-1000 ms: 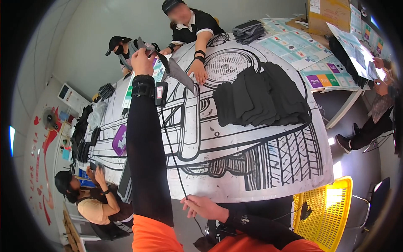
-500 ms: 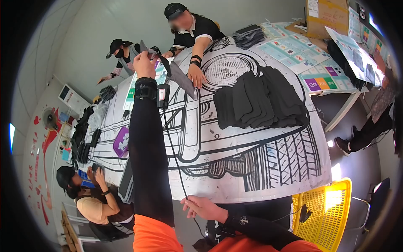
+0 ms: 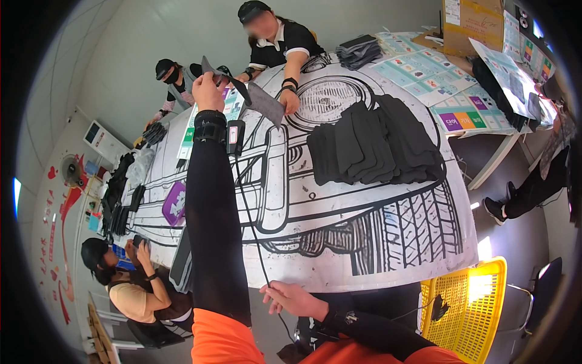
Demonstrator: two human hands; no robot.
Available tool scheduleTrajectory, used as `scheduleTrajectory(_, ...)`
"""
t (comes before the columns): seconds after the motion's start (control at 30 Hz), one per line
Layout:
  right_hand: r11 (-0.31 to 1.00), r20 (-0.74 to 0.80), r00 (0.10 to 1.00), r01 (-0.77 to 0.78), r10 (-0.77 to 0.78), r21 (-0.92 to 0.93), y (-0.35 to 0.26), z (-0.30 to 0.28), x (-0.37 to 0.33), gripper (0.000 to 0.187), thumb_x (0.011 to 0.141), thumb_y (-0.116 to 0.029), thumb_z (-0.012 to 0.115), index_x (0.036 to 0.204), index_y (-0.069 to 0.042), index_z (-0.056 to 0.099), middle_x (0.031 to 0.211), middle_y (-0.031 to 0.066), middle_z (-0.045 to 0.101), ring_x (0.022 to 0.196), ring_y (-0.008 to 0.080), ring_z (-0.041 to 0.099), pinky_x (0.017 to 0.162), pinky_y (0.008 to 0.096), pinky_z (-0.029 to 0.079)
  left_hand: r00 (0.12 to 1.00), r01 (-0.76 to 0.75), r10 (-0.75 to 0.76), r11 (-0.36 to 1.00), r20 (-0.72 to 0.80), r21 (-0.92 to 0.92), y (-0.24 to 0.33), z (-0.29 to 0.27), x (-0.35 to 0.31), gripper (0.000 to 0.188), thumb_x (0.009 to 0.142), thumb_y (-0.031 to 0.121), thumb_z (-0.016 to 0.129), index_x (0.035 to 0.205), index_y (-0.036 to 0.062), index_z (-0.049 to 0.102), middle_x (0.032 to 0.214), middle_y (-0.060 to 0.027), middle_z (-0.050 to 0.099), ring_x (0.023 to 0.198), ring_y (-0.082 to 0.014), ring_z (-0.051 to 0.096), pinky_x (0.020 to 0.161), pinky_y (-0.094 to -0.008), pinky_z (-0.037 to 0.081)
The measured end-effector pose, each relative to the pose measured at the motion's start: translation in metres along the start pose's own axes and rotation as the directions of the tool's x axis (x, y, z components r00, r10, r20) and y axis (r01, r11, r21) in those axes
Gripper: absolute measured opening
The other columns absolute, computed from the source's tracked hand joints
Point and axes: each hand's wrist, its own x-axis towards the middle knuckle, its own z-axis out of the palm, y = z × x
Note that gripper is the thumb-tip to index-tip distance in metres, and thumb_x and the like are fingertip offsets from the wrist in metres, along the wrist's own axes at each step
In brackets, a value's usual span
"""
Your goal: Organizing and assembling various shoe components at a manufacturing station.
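Observation:
My left hand (image 3: 208, 94) is raised over the far part of the table, closed on a dark grey sock (image 3: 265, 106) whose flat end hangs to the right. Close to that end is the hand (image 3: 290, 100) of a person across the table; I cannot tell if it touches the sock. A printed card (image 3: 233, 104) in white, teal and green shows behind my left wrist. At the near edge, my right hand (image 3: 293, 299) has its fingers curled round a thin black cable (image 3: 257, 242), which runs up to a black box (image 3: 235, 138) by my left wrist.
A pile of dark grey socks (image 3: 376, 145) lies on the table (image 3: 315, 264), printed with a car drawing. Another stack (image 3: 359, 51) sits at the far edge. A yellow basket (image 3: 467, 315) stands at the lower right. Other people work at the left, far side and right.
The hand of the person across the table has drawn back a little, up and to the right. The sock's hanging end has shifted slightly up. My hands have hardly moved.

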Motion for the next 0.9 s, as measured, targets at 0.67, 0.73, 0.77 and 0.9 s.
scheduleTrajectory(0.67, 1.000, 0.031, 0.999, -0.028, 0.027, 0.011, -0.001, 0.001, 0.002, 0.038, 0.114, -0.027, 0.040, 0.132, 0.002, 0.056, 0.106, 0.0085, 0.067, 0.082, 0.0144, 0.072, 0.072, 0.0272, 0.057, 0.996, -0.061, 0.080, 0.917, -0.031, 0.394, -0.022, -0.026, 0.020, 0.024, 0.089, 0.015, 0.068, 0.090, -0.0083, 0.062, 0.083, -0.0106, 0.063, 0.081, -0.0223, 0.065, 0.074, -0.0396, 0.059)
scheduleTrajectory(0.73, 1.000, -0.012, 1.000, -0.006, 0.006, 0.019, 0.001, -0.011, 0.003, 0.038, 0.114, -0.028, 0.040, 0.132, 0.001, 0.056, 0.106, 0.0081, 0.067, 0.081, 0.0140, 0.072, 0.071, 0.0271, 0.057, 0.996, 0.077, -0.063, 0.960, -0.060, 0.269, -0.018, 0.012, 0.000, 0.023, 0.088, 0.018, 0.068, 0.088, -0.0037, 0.063, 0.081, -0.0073, 0.065, 0.079, -0.0222, 0.068, 0.068, -0.0359, 0.053)
scheduleTrajectory(0.77, 1.000, 0.000, 1.000, -0.004, 0.004, 0.019, 0.001, -0.007, 0.002, 0.038, 0.114, -0.028, 0.040, 0.132, 0.001, 0.056, 0.106, 0.0081, 0.067, 0.081, 0.0140, 0.072, 0.071, 0.0271, 0.057, 0.992, 0.107, -0.091, 0.970, -0.082, 0.217, -0.004, 0.011, 0.003, 0.022, 0.088, 0.020, 0.069, 0.088, -0.0014, 0.063, 0.080, -0.0056, 0.066, 0.078, -0.0221, 0.069, 0.064, -0.0340, 0.050)
scheduleTrajectory(0.9, 1.000, 0.001, 1.000, 0.012, -0.012, -0.028, 0.008, -0.003, 0.002, 0.034, 0.113, -0.025, 0.044, 0.131, 0.000, 0.058, 0.105, 0.0075, 0.067, 0.080, 0.0133, 0.071, 0.070, 0.0266, 0.056, 0.917, 0.378, -0.396, 0.903, 0.053, 0.206, 0.048, 0.008, -0.028, 0.017, 0.091, 0.023, 0.067, 0.092, 0.0060, 0.062, 0.086, -0.0047, 0.064, 0.085, -0.0185, 0.066, 0.071, -0.0296, 0.048)
